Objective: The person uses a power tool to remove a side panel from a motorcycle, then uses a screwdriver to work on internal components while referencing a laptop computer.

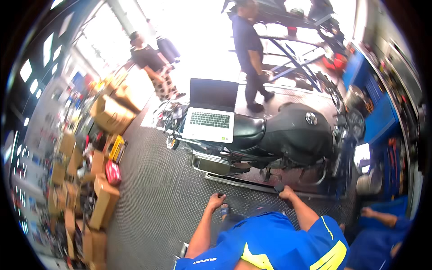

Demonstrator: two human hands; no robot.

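Observation:
A black motorcycle (292, 130) stands side-on before me. An open laptop (208, 123) with a light keyboard deck and dark screen rests on its seat (249, 130). My right hand (287, 193) is closed round a small dark object (279, 187) whose kind I cannot make out, just below the motorcycle's lower side. My left hand (216, 200) hangs lower, apart from the motorcycle, its fingers curled; whatever lies in them, if anything, is too small to tell.
Cardboard boxes (105, 202) are piled along the left. A person in dark clothes (247, 49) stands behind the motorcycle, another person (150, 63) farther left. At lower right is a co-worker's arm (380, 217). Blue tool cabinets (380, 121) line the right. A metal platform edge (243, 182) borders the floor.

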